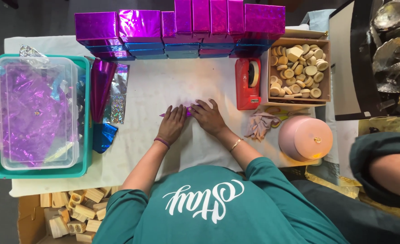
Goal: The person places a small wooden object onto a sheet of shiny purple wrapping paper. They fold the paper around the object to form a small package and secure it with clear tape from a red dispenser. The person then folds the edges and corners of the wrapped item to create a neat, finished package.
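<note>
Both my hands rest palm down in the middle of the white table [163, 83]. My left hand [172, 124] and my right hand [207, 116] press together on a small piece wrapped in shiny purple foil [187, 111]. Only slivers of the foil show between and beside the fingers. A purple band sits on my left wrist and a thin bracelet on my right.
Stacked purple and blue foil boxes [182, 29] line the far edge. A red tape dispenser [247, 83] and a box of wooden discs [298, 68] stand right, a pink round tin [305, 138] nearer. Left: a teal tray with clear tub [37, 113] and foil sheets [109, 90]. Another person's arm [389, 169] at right.
</note>
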